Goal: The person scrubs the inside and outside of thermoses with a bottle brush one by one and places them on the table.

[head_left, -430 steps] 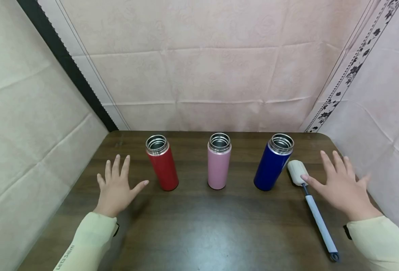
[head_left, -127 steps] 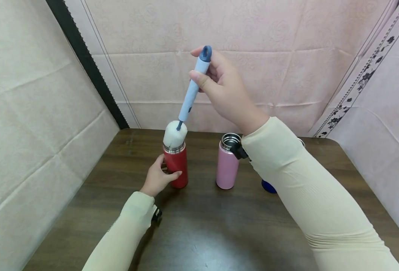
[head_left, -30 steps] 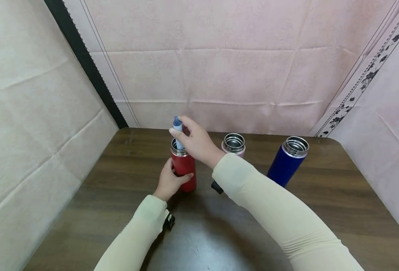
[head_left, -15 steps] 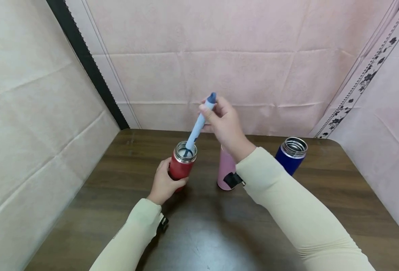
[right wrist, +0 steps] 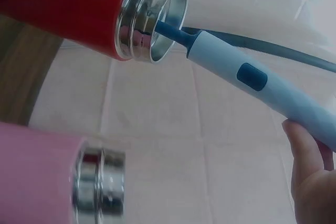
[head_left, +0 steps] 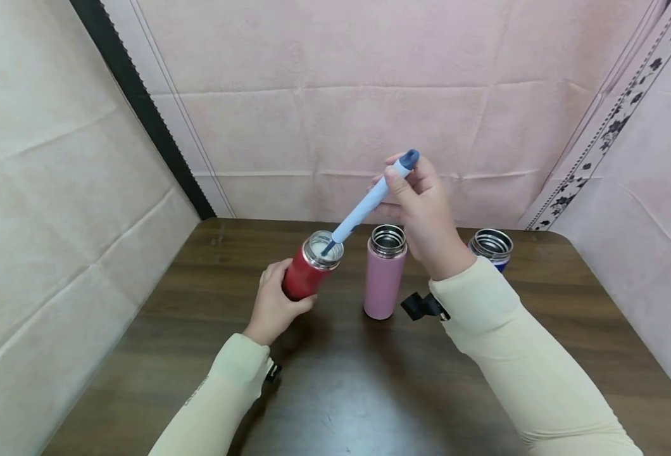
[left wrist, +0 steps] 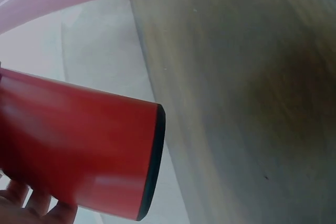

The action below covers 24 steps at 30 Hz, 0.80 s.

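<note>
My left hand (head_left: pixel 275 304) grips the red bottle (head_left: pixel 301 275), fingers around its side. The bottle tilts to the right, and its base looks raised off the table. In the right wrist view its steel mouth (right wrist: pixel 149 19) is lidless. My right hand (head_left: pixel 423 209) pinches the light-blue handle of a sponge bottle brush (head_left: pixel 366 209) near its dark-blue end. The handle slants down left, and its dark stem (right wrist: pixel 176 34) enters the red bottle's mouth. The white sponge head is inside, mostly hidden. An open pink bottle (head_left: pixel 383 285) stands upright just right of the red one.
A blue bottle (head_left: pixel 492 246) without a lid stands farther right, mostly hidden behind the right hand and sleeve (head_left: pixel 483 304). Everything is over a dark wooden table (head_left: pixel 335 392), with pale cloth (head_left: pixel 335 126) hanging behind and at both sides.
Earlier the brush lay on the table at right; then its sponge went into the upright red bottle. Since a second ago, the handle has risen and swung right, and the bottle has tilted right.
</note>
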Available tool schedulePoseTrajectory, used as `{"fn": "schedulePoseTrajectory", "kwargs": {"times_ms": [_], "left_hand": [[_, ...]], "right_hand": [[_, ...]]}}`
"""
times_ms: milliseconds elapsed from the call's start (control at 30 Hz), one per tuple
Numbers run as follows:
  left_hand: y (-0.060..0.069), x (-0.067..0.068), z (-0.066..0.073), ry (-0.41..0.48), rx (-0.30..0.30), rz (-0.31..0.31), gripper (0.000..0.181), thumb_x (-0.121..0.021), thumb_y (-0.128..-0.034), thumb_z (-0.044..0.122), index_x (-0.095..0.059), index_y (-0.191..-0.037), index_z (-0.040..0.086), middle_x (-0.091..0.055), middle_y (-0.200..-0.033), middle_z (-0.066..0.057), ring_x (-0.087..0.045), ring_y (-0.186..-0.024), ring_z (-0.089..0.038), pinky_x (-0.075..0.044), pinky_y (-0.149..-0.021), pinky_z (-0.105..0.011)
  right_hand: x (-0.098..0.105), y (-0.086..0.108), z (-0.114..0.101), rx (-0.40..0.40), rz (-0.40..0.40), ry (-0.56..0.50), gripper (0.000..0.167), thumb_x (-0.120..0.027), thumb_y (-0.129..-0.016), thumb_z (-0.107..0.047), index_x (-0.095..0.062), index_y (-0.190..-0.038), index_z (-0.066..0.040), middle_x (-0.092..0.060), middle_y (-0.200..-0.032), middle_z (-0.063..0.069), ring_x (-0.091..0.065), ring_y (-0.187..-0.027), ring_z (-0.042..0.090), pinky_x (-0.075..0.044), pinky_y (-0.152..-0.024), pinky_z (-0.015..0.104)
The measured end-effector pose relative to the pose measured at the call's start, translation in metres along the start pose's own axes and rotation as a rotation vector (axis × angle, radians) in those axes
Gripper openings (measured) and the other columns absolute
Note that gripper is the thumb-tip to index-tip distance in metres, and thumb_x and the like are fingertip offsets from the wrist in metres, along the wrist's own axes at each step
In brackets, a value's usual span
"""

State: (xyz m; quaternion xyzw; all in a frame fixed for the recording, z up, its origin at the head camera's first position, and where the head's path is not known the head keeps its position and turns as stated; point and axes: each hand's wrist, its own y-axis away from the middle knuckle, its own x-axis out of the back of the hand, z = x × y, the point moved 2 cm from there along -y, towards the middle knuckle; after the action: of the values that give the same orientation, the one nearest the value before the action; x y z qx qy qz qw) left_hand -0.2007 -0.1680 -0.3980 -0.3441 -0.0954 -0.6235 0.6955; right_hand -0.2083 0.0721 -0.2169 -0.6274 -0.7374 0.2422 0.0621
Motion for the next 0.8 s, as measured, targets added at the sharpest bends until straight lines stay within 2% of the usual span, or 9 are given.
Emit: {"fn": "schedulePoseTrajectory", "kwargs": {"times_ms": [133,367,567,667,800], "left_hand": [[0.002,0.003,0.007,0.001,-0.006,0.007,0.071,-0.085,-0.0683,0.021,-0.053,-0.131,0.013,-0.052,-0.126,-0.007,-0.045,-0.116,-0.027,-0.05,-0.086,-0.053],[0.008,0.002,0.018,-0.024,-0.016,-0.014,0.071,-0.086,-0.0686,0.021,-0.053,-0.132,0.014,-0.053,-0.126,-0.006,-0.047,-0.114,-0.025,-0.053,-0.083,-0.049],[0.009,-0.001,0.028,-0.055,-0.082,0.03,0.071,-0.086,-0.0666,0.021,-0.056,-0.129,0.011,-0.056,-0.123,-0.009,-0.049,-0.112,-0.026,-0.05,-0.085,-0.05],[0.008,-0.003,0.032,-0.064,-0.106,0.044,0.069,-0.086,-0.0667,0.021,-0.057,-0.128,0.011,-0.057,-0.122,-0.009,-0.049,-0.111,-0.026,-0.049,-0.086,-0.05],[0.008,-0.005,0.038,-0.068,-0.118,0.045,0.067,-0.086,-0.0674,0.022,-0.057,-0.127,0.012,-0.057,-0.121,-0.008,-0.049,-0.11,-0.025,-0.05,-0.085,-0.049]], "right_hand": [[0.005,0.002,-0.003,0.018,0.029,-0.028,0.012,-0.049,-0.099,-0.009,-0.056,-0.103,-0.018,-0.06,-0.094,0.005,-0.066,-0.088,0.016,-0.058,-0.074,0.035],[0.004,0.008,-0.009,0.056,0.035,0.0,0.014,-0.049,-0.099,-0.007,-0.056,-0.099,-0.019,-0.061,-0.09,0.003,-0.066,-0.085,0.016,-0.059,-0.069,0.034],[-0.004,0.016,-0.004,0.046,-0.002,0.055,0.015,-0.05,-0.098,-0.004,-0.055,-0.101,-0.017,-0.062,-0.091,0.003,-0.065,-0.09,0.019,-0.058,-0.075,0.037],[-0.006,0.02,0.003,0.019,-0.025,0.105,0.009,-0.051,-0.098,-0.006,-0.053,-0.106,-0.009,-0.063,-0.094,0.004,-0.064,-0.096,0.024,-0.057,-0.08,0.04],[-0.007,0.027,0.013,0.0,-0.068,0.136,0.012,-0.05,-0.098,-0.005,-0.049,-0.11,-0.001,-0.062,-0.098,0.01,-0.063,-0.098,0.026,-0.056,-0.083,0.043]]}}
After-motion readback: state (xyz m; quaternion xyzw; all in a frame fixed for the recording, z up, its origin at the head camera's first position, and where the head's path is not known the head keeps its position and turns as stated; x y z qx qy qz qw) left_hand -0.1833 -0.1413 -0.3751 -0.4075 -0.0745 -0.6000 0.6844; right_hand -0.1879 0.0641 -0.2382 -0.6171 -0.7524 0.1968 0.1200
